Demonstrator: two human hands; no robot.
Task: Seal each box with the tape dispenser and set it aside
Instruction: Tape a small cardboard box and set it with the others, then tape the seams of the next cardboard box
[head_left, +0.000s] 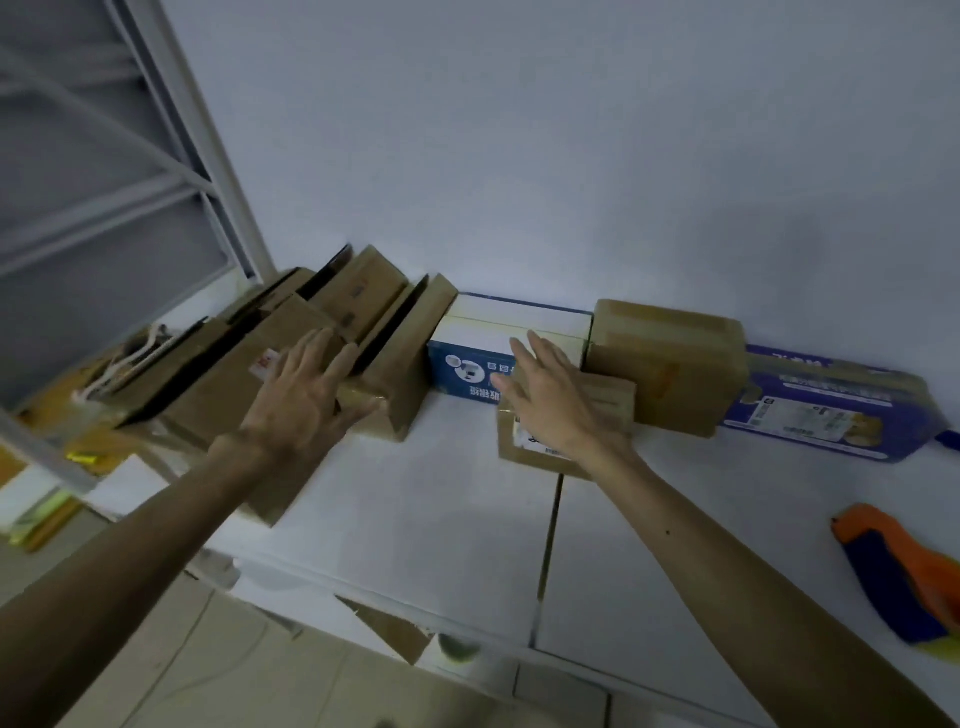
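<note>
A row of cardboard boxes lines the wall on a white table (415, 519). My left hand (306, 395) lies with straight fingers on a brown box (228, 395) at the left. My right hand (545, 395) reaches with spread fingers over a small brown box (613, 400), in front of a blue and white box (467, 374). An orange and blue tape dispenser (898, 571) lies on the table at the far right, away from both hands.
A taped brown box (675, 364) and a purple printed box (831, 410) stand at the right along the wall. Open boxes (363, 301) lean at the back left. Papers and cords (119, 364) lie at the left beside a white frame (208, 156).
</note>
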